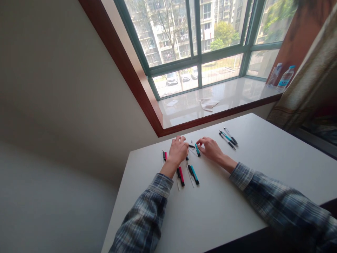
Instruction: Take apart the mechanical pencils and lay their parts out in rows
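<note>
Teal plastic pen barrel (197,150) pinched in my right hand (210,148), mid-frame; left hand (178,150) curled; three assembled pens (228,138) upper right, table edge near.

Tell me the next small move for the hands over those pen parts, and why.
Probably close the right hand fingertips on the teal pen piece they touch and lift it toward the left hand. The left hand rests beside a small dark part, and both hands have met over these loose pieces on the white table.
</note>
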Motion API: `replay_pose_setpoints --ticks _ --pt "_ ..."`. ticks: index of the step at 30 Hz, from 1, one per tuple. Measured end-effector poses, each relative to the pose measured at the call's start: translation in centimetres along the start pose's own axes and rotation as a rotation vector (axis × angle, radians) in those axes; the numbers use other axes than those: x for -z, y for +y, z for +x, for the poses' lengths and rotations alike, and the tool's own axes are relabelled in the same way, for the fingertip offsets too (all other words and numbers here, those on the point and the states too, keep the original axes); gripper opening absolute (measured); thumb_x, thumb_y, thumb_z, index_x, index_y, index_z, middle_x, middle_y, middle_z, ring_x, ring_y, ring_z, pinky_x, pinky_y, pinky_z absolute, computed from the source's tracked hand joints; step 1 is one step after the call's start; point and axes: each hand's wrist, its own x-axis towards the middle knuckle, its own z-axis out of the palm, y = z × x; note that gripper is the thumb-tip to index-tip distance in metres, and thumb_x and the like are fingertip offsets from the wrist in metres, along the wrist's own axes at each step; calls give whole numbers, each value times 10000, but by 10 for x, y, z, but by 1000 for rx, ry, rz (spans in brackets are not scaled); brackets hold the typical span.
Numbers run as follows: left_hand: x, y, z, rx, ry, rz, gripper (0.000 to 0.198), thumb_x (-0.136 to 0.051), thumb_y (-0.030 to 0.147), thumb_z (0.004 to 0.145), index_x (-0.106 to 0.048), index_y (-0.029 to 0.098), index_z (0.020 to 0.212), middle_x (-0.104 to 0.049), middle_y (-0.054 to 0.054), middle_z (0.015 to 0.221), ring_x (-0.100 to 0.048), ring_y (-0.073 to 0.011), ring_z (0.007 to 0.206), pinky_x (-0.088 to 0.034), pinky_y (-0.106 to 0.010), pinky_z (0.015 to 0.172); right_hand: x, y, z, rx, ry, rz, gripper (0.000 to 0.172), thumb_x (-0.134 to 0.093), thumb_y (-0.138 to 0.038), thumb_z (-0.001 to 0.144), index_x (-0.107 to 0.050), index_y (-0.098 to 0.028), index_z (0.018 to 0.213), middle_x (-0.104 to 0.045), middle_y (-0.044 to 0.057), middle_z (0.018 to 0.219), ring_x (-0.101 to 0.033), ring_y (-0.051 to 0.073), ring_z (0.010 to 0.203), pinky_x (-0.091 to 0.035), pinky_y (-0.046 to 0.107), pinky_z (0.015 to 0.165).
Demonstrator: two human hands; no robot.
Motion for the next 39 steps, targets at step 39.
replay_pose_setpoints --ticks 39 --pt "-2 2 -1 41 23 -69 118 -679 312 894 -758 223 884 -674 -101 1202 -529 -305 1164 -441 -445 946 -2 -3 -2 -56 -79 31 176 -619 -213 923 -772 -230 1006 -712 40 932 -649 166 803 -431 251 735"
